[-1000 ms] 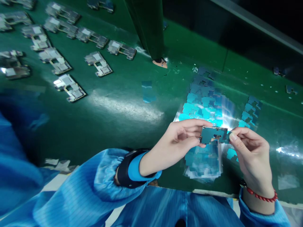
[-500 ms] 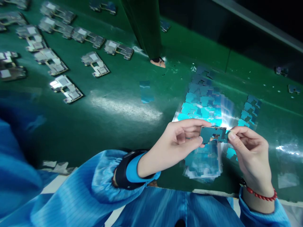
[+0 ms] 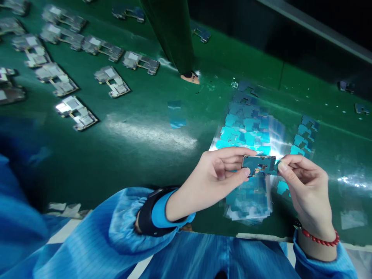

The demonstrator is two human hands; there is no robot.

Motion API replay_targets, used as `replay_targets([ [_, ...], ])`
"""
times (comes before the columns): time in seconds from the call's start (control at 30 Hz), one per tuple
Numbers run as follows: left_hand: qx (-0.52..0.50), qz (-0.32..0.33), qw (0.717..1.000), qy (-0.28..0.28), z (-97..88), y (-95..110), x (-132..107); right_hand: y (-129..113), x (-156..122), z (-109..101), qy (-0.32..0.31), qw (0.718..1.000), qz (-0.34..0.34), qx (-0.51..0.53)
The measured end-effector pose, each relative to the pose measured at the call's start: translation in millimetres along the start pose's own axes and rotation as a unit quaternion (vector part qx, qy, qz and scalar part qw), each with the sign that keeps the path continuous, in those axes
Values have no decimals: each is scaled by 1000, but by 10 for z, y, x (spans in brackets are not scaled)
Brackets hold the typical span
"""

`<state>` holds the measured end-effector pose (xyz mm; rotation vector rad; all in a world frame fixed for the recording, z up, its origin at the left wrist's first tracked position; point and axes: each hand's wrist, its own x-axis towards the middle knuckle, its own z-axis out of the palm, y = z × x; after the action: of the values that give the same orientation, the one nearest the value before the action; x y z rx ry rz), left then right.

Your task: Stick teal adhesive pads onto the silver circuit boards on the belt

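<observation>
Between my hands is a small circuit board [image 3: 252, 163] with a flat blue-green face and a notched gap toward its right side. My left hand [image 3: 217, 170] grips its left end, thumb in front and fingers behind. At the other end, my right hand [image 3: 305, 182] pinches a small blue-green tab [image 3: 278, 167] between thumb and forefinger; whether it is film or part of the board I cannot tell. Beneath the board lies a sheet of blue-green cut-out stickers [image 3: 247, 126], partly hidden by my left hand. A narrower strip of similar stickers [image 3: 303, 133] is beside it.
Several circuit boards [image 3: 77, 112] lie across the left of the green mat [image 3: 139, 162]. A dark green post [image 3: 171, 38] stands at the back middle. One blue film piece [image 3: 176, 114] is left of the sticker sheet. More small boards [image 3: 362, 108] are at the far right.
The view has shifted slightly, so the boards at left appear a little further left. Both hands keep their hold, with almost no change in pose.
</observation>
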<state>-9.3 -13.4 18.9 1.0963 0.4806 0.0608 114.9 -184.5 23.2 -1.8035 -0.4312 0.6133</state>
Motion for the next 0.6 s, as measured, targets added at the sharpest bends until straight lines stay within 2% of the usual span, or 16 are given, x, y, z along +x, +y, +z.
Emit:
replay_targets([
  [0.6, -41, 6, 999, -8, 14, 34, 6, -2, -6, 18, 10, 999, -26, -17],
])
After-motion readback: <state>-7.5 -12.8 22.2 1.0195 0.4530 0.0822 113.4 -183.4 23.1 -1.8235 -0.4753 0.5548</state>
